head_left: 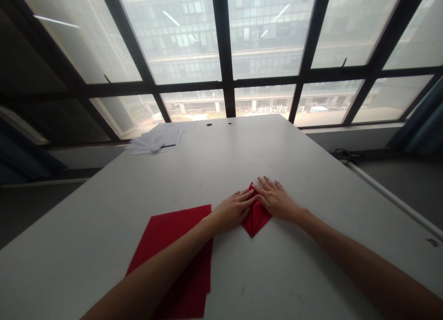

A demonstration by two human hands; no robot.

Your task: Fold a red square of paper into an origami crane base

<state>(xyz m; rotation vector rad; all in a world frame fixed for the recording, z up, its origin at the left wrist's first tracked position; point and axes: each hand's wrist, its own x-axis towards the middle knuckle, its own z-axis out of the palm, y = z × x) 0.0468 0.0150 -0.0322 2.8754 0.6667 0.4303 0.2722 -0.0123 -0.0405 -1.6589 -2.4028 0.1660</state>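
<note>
A small folded red paper piece (pixel 256 220) lies on the white table (pixel 311 172), pointing toward me. My left hand (pixel 232 210) rests flat on its left side, fingers stretched out. My right hand (pixel 276 199) presses flat on its right side, fingers spread. Both sets of fingertips meet over the paper's top edge. A stack of flat red paper sheets (pixel 166 237) lies to the left, partly under my left forearm.
Loose white papers (pixel 159 139) sit at the table's far left corner. Two small dark spots (pixel 209 124) mark the far edge. Large dark-framed windows (pixel 224 57) stand behind the table. The table's right edge drops to a grey floor (pixel 398 172).
</note>
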